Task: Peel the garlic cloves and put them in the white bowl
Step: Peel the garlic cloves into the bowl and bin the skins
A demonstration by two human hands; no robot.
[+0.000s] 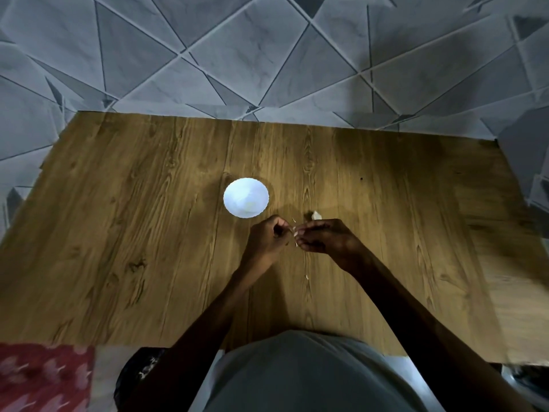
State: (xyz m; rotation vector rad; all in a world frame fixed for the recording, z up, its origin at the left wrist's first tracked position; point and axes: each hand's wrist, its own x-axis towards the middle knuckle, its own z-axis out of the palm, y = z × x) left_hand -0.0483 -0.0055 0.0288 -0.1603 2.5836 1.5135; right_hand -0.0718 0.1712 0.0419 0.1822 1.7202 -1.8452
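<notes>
A person is standing at a brown wood-grain table point(148, 233) and working with both bare hands held close together just above its middle. The left hand point(269, 237) is curling its fingers inward and pinching one side of a small pale garlic clove point(295, 233), while the right hand point(326, 237) is pinching the other side with thumb and fingertip, so the clove is sitting between the two hands, only a sliver of it showing. Judging by this, the peeling step is under way: the papery skin is being pulled off. A small pale piece point(315, 215), either another clove or a scrap of skin, is lying on the table just beyond the right hand, and a thin flake of skin point(307, 276) is lying nearer the person. The round white bowl point(246, 198) is resting on the table just beyond the left hand; its overexposed inside is too bright to say what it is holding. The next move probably calls for stripping the remaining skin, then carrying the bare clove the short way to the bowl and dropping it in.
</notes>
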